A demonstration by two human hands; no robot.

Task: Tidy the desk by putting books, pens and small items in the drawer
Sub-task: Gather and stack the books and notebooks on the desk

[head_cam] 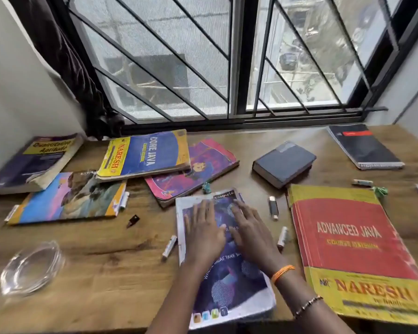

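Left grip (204, 233): released, fingers straight and flat on the cover of the purple notebook (227, 280), palm down.
Right grip (250, 233): released too, fingers spread and pressing flat on the same cover just beside the left one; an orange thread and a beaded band circle that wrist.
Purple notebook: lies flat at the near edge of the surface (106, 261), roughly mid-way along it, its near end reaching that edge.
Red-and-yellow Java book (355, 251): flat toward the near right corner, just right of the notebook.
Dark thick book (284, 163): right of centre, toward the far edge.
Black notebook (364, 145): far right corner, by the window (227, 56).
Blue-and-yellow Java book (145, 154): far left of centre, its edges overlapping the pink book (191, 169) and the picture-cover book (68, 198).
Aptitude book (34, 161): far left corner.
USB stick (273, 208): between the purple notebook and the red book.
Small white tubes: 1 (169, 247) just left of the notebook, 1 (282, 237) just right of it, 1 (362, 182) past the red book's far edge.
Green scraps: 1 (206, 187) beyond the notebook's far end, 1 (380, 191) at the red book's far right corner.
Glass dish (32, 268): near left part of the surface.
Drawer: not in view.
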